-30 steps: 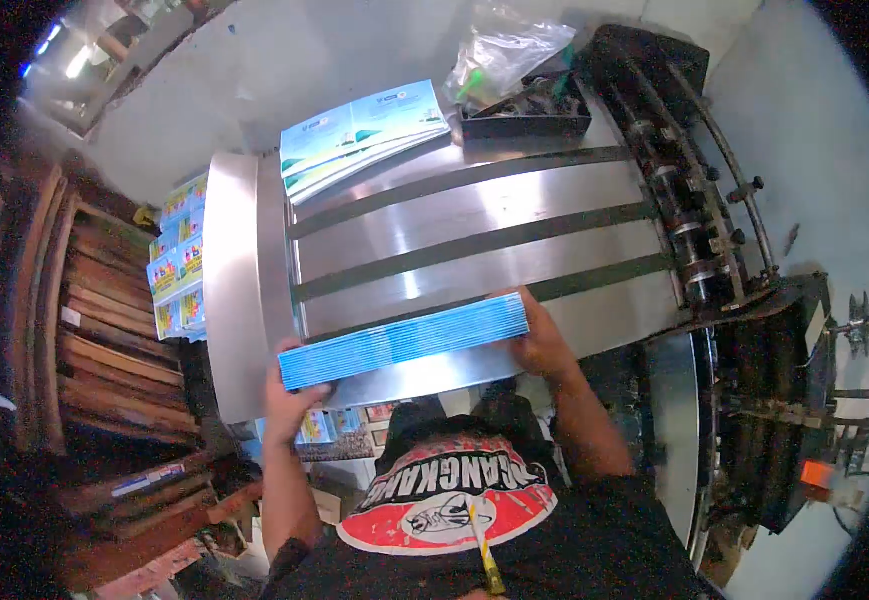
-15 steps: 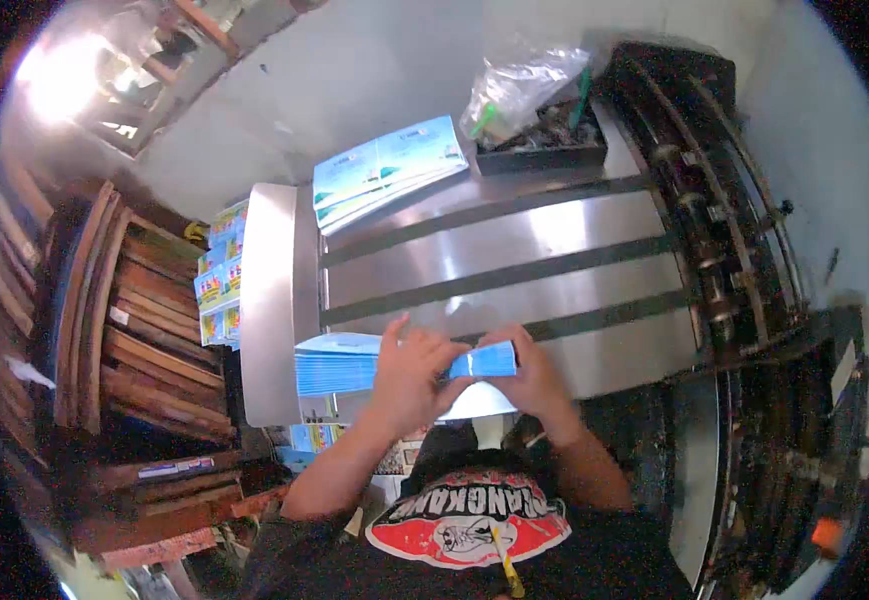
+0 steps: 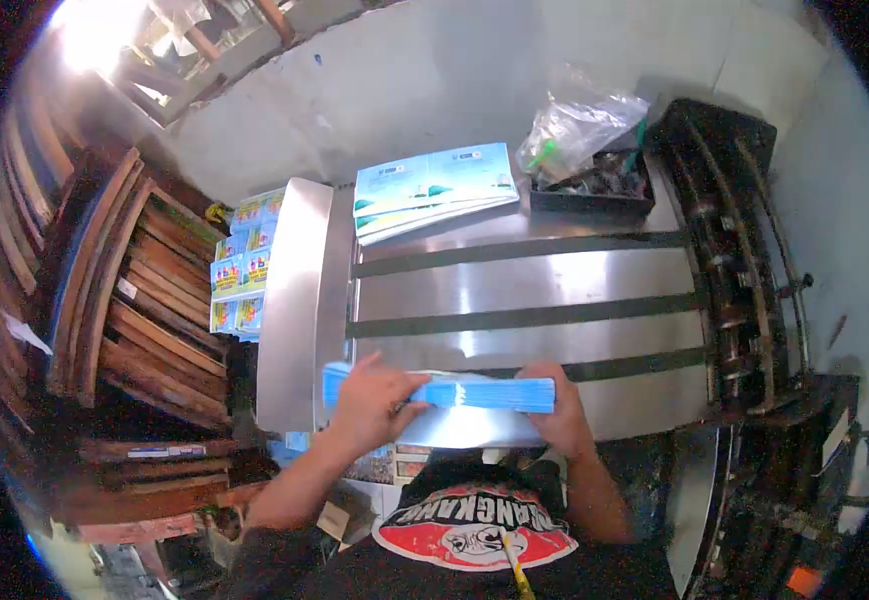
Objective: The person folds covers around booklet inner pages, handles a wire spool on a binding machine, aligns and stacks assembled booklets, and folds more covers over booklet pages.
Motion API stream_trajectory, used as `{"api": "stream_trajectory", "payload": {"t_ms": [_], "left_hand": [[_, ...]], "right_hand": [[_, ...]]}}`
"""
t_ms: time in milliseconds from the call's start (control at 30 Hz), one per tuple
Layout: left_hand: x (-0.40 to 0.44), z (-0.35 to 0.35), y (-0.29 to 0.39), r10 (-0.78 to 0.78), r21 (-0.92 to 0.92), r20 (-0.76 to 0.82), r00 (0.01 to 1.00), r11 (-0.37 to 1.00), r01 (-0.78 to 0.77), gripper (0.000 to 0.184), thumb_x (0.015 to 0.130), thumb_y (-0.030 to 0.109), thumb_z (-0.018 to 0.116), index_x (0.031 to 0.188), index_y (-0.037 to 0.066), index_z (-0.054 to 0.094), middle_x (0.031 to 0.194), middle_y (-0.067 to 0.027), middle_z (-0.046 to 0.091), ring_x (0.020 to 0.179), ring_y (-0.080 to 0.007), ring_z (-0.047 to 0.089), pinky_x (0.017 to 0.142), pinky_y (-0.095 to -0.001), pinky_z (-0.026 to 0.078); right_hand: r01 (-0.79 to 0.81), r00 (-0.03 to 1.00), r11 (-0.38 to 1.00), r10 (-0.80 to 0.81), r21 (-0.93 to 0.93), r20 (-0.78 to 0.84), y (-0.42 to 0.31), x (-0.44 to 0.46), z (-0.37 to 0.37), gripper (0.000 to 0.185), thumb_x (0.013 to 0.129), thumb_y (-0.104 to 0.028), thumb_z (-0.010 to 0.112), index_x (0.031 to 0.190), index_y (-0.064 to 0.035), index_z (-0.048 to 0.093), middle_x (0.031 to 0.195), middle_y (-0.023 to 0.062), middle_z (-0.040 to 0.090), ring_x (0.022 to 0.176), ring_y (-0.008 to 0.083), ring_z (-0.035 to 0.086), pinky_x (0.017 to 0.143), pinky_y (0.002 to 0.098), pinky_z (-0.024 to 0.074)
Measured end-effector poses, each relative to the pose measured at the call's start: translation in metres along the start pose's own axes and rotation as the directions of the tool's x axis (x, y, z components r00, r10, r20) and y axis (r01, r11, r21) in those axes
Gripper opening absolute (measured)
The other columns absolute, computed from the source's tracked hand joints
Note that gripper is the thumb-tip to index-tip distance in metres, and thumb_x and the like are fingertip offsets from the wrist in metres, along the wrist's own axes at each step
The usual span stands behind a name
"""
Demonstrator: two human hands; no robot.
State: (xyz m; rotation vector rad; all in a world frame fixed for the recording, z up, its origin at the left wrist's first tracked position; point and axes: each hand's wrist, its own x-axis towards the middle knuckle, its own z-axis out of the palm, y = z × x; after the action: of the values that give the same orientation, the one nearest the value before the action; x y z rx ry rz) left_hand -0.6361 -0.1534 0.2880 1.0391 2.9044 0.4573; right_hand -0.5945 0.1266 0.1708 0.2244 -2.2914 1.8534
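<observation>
A stack of blue folded sheets (image 3: 484,393) lies across both hands at the near edge of the metal surface, its layered edges facing me. My left hand (image 3: 376,398) grips the left part of the stack, fingers bent over it. Around the right end is my right hand (image 3: 562,412), closed on the stack with its fingers mostly hidden behind. Farther back on the metal surface (image 3: 544,280), which has dark bands across it, rests a pile of light blue printed sheets (image 3: 434,185).
A black tray (image 3: 594,200) with a clear plastic bag (image 3: 584,130) stands at the back right. Dark rollers and rods (image 3: 739,260) line the right side. Wooden frames (image 3: 169,300) stand at the left, beside colourful printed sheets (image 3: 241,272).
My left hand has moved from the stack's left end, first to its middle, then back leftward. My right hand stays at the right end. The view has shifted.
</observation>
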Motion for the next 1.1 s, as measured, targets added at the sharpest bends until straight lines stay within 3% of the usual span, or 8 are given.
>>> {"api": "stream_trajectory", "payload": {"t_ms": [100,233,300,433,533,700,767,1100], "left_hand": [[0.002,-0.016,-0.008,-0.012,-0.056,0.071,0.997,0.998,0.016,0.038,0.077,0.033,0.074,0.108,0.012,0.065,0.092,-0.0074,0.07,0.087,-0.0272,0.067,0.085,-0.0457,0.049],[-0.024,-0.012,-0.034,-0.045,-0.104,0.192,0.98,0.992,0.066,0.035,0.081,0.036,0.068,0.108,0.013,0.064,0.087,-0.0074,0.069,0.077,-0.0293,0.066,0.068,-0.0429,0.052],[-0.032,-0.024,-0.05,-0.051,-0.168,0.143,0.988,0.983,0.075,0.033,0.08,0.032,0.069,0.108,0.014,0.066,0.088,-0.006,0.07,0.076,-0.0282,0.067,0.064,-0.0404,0.053],[-0.08,-0.069,-0.08,-0.352,-0.242,-0.07,0.933,0.914,0.326,0.033,0.074,0.026,0.075,0.104,0.012,0.07,0.085,-0.0088,0.07,0.074,-0.0284,0.068,0.064,-0.0387,0.054],[-0.114,-0.106,-0.095,-0.551,-0.323,-0.347,0.759,0.83,0.455,0.032,0.07,0.022,0.079,0.096,0.006,0.071,0.078,-0.0135,0.069,0.068,-0.0309,0.067,0.063,-0.0381,0.052],[-0.203,-0.127,-0.11,-0.837,-0.406,-0.441,0.323,0.507,0.76,0.031,0.069,0.016,0.079,0.091,-0.002,0.067,0.076,-0.0126,0.067,0.07,-0.0238,0.063,0.07,-0.0344,0.049],[-0.236,-0.115,-0.117,-0.774,-0.429,-0.628,0.082,0.432,0.793,0.026,0.073,0.011,0.075,0.093,-0.003,0.066,0.08,-0.0114,0.067,0.074,-0.0204,0.061,0.073,-0.0336,0.048],[-0.249,-0.125,-0.152,-0.854,-0.438,-0.49,0.176,0.416,0.797,0.028,0.08,0.015,0.071,0.1,-0.002,0.062,0.084,-0.0132,0.065,0.081,-0.0249,0.061,0.078,-0.037,0.046]], "right_hand": [[-0.066,0.99,0.941,0.02,0.333,0.139,0.002,-0.005,-0.007,0.036,0.075,-0.007,0.073,0.106,-0.0056,0.055,0.11,0.0137,0.061,0.109,0.0266,0.057,0.095,0.0385,0.0435],[-0.096,0.781,0.928,0.294,-0.361,0.55,-0.046,0.063,-0.069,0.045,0.082,-0.009,0.061,0.126,-0.005,0.051,0.12,0.0191,0.057,0.122,0.0345,0.05,0.105,0.0416,0.0362],[0.044,0.929,0.717,0.227,-0.695,0.292,-0.062,0.135,-0.074,0.053,0.084,-0.001,0.053,0.136,-0.0017,0.045,0.138,0.0231,0.047,0.131,0.0372,0.042,0.111,0.0413,0.0309],[0.341,0.893,0.708,-0.04,-0.618,0.448,-0.056,0.329,0.008,0.069,0.076,-0.016,0.074,0.136,-0.001,0.044,0.139,0.0214,0.046,0.13,0.0355,0.043,0.109,0.041,0.0349],[0.453,0.851,0.559,-0.04,-0.695,0.523,-0.002,0.436,0.075,0.097,0.06,-0.033,0.087,0.139,-0.0005,0.041,0.143,0.0215,0.043,0.131,0.034,0.043,0.108,0.0387,0.0368],[0.361,0.459,0.479,0.655,-0.8,0.6,0.001,0.46,0.134,0.106,0.046,-0.043,0.091,0.131,0.0003,0.047,0.136,0.0204,0.05,0.122,0.0321,0.052,0.101,0.0408,0.0432],[0.375,0.532,0.459,0.605,-0.805,0.593,0.006,0.445,0.135,0.107,0.045,-0.044,0.091,0.131,-0.0006,0.047,0.136,0.0197,0.05,0.122,0.0325,0.051,0.101,0.0413,0.0432],[0.399,0.65,0.462,0.467,-0.792,0.6,-0.012,0.404,0.137,0.107,0.038,-0.044,0.094,0.12,-0.0007,0.04,0.117,0.0242,0.058,0.111,0.0403,0.057,0.09,0.0457,0.0492]]}}
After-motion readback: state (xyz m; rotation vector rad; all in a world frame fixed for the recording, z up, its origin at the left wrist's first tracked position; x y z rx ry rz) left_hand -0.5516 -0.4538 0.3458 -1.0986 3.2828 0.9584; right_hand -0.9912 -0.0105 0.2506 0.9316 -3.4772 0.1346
